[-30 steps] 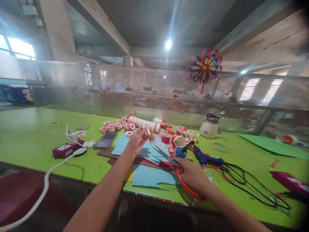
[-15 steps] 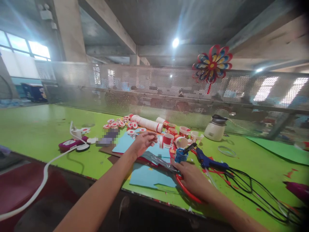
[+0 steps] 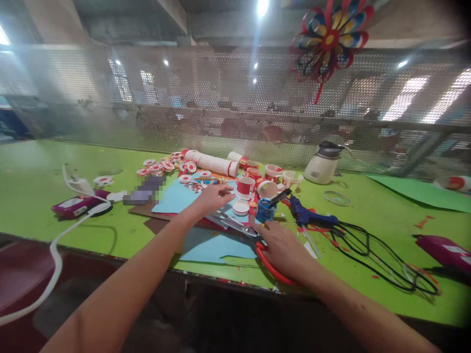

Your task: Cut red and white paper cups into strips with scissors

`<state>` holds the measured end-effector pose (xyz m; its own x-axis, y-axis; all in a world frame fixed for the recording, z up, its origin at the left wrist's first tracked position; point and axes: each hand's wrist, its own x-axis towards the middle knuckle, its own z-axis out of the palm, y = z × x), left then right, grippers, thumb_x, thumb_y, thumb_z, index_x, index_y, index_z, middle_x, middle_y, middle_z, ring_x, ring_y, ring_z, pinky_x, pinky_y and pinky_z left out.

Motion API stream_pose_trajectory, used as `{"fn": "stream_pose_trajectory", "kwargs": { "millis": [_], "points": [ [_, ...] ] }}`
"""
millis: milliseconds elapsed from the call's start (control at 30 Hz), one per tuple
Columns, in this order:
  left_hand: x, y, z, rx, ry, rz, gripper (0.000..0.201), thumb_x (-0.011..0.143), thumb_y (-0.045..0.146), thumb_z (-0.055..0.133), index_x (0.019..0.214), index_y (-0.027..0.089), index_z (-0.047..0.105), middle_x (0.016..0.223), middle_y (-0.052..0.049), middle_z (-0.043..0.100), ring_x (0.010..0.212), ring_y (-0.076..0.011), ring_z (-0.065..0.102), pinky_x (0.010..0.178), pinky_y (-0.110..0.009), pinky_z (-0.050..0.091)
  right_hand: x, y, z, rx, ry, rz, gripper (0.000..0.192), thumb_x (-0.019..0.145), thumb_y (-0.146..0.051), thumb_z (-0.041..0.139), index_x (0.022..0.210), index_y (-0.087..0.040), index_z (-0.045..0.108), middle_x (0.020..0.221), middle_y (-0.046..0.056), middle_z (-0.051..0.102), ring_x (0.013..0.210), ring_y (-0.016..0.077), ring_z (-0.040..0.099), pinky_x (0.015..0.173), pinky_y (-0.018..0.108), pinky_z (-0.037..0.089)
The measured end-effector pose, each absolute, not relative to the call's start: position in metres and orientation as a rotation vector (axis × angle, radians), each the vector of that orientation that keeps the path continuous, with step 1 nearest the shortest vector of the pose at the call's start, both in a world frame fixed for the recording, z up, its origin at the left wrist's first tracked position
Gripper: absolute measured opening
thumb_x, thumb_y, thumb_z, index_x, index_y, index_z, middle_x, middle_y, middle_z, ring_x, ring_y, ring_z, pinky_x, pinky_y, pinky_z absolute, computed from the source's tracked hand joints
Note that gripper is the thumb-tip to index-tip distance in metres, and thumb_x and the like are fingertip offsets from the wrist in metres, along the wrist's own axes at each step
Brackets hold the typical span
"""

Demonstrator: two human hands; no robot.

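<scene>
We see the scissors (image 3: 239, 229) lying on the green table (image 3: 368, 230), their red handle loops near the table's front edge and the metal blades running toward ten o'clock, over a stack of blue paper sheets (image 3: 206, 247). The right hand (image 3: 281, 245) rests on the red handles with its fingers curled loosely over them — whether it really grips them, we cannot tell.

At about eleven o'clock from the scissors, the left hand (image 3: 213, 197) is stretched out above the blue paper, palm down, fingers loosely bent and partly open; it has hold of nothing that we can make out. Just at four o'clock from that hand stands a small white cap (image 3: 241, 208), and at one o'clock from it a red-and-white paper cup (image 3: 245, 187).

At twelve o'clock from the right hand stands a small blue pot (image 3: 265, 210), and at two o'clock lies a blue glue gun (image 3: 307, 214) — its black cable (image 3: 379, 260) loops away toward four o'clock. Farther off, at one o'clock, a white pot (image 3: 319, 166) stands near the mesh screen (image 3: 206, 103). Far to nine o'clock, a magenta box (image 3: 73, 206) lies beside a white cord (image 3: 55, 255).
</scene>
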<state>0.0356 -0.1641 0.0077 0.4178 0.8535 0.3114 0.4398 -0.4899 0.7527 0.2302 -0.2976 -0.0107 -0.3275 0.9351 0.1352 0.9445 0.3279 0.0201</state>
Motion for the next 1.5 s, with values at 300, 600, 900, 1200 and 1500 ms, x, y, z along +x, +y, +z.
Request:
{"fn": "stream_pose_trajectory", "kwargs": {
  "millis": [300,600,900,1200,1500],
  "points": [
    [0.051,-0.165,0.012,2.563,0.988,0.441,0.059,0.072,0.040,0.061,0.126,0.018,0.053,0.126,-0.010,0.058,0.108,-0.0263,0.057,0.089,-0.032,0.041,0.248,-0.299,-0.001,-1.677,-2.545,-0.092,0.032,0.088,-0.030,0.047,0.117,-0.022,0.058,0.094,0.010,0.066,0.087,0.0254,0.060,0.068,0.030,0.038],
    [0.079,-0.157,0.005,2.881,0.774,0.192,0.046,0.073,0.031,0.060,0.116,0.015,0.059,0.116,-0.015,0.062,0.102,-0.0294,0.058,0.085,-0.035,0.042,0.247,-0.302,0.001,-1.657,-2.551,-0.079,0.030,0.088,-0.028,0.047,0.114,-0.020,0.060,0.091,0.011,0.065,0.085,0.0260,0.059,0.069,0.032,0.041],
    [0.033,-0.158,0.039,2.160,0.920,1.022,0.043,0.069,0.029,0.066,0.110,0.018,0.063,0.101,-0.010,0.064,0.091,-0.0255,0.060,0.079,-0.039,0.045,0.248,-0.301,0.000,-1.682,-2.510,-0.033,0.036,0.084,-0.019,0.049,0.118,-0.019,0.060,0.093,0.012,0.064,0.088,0.0282,0.059,0.074,0.038,0.045],
    [0.005,-0.167,0.047,1.015,0.334,1.355,0.022,0.075,0.027,0.067,0.092,0.014,0.060,0.086,-0.007,0.066,0.084,-0.0214,0.067,0.074,-0.031,0.055,0.256,-0.289,0.008,-1.643,-2.041,0.178,0.041,0.083,-0.032,0.047,0.118,-0.015,0.060,0.104,0.013,0.066,0.094,0.0293,0.062,0.082,0.041,0.048],
    [0.021,-0.182,0.039,0.747,0.386,1.336,0.011,0.074,0.016,0.062,0.085,0.011,0.064,0.078,-0.008,0.070,0.076,-0.0180,0.068,0.078,-0.027,0.055,0.245,-0.311,0.017,-1.248,-1.739,0.622,0.045,0.085,-0.051,0.048,0.111,-0.017,0.063,0.072,0.004,0.065,0.065,0.0194,0.061,0.056,0.027,0.048]
  ]
}}
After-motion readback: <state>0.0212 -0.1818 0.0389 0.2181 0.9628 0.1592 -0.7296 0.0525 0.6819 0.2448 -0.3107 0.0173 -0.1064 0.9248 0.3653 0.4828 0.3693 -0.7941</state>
